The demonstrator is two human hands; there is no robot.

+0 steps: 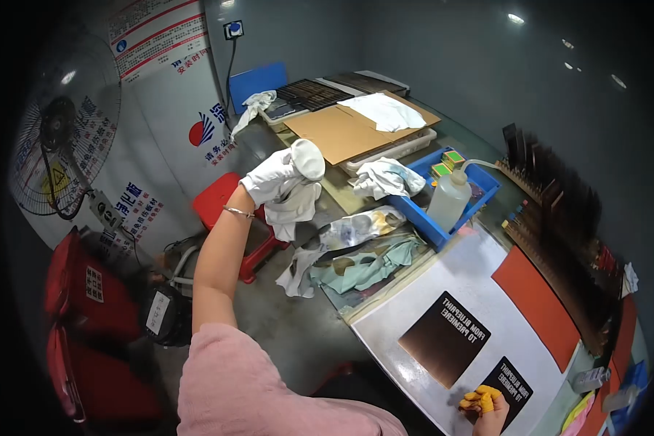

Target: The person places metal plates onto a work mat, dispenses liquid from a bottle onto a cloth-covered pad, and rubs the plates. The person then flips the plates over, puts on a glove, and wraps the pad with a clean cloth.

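My left hand [272, 178] is raised at the left of the table, wrapped in white fabric. It grips a white cloth [294, 207] that hangs down, with a round, flat white pad [308, 160] at its top. My right hand [485, 407], with yellow finger covers, is curled at the lower edge of a dark plate [507, 378]; whatever is between its fingers is hidden. Left of it lies a larger dark plate [443, 338] with mirrored white lettering, its lower part brownish. Both plates lie on a white board [392, 312].
A blue tray [418, 218] holds a white squeeze bottle [449, 200] and small boxes. Crumpled rags [367, 265] lie beside it. Behind are cardboard [320, 134] and a rack of dark plates [559, 218]. A red stool [218, 196] and a fan [58, 123] stand left.
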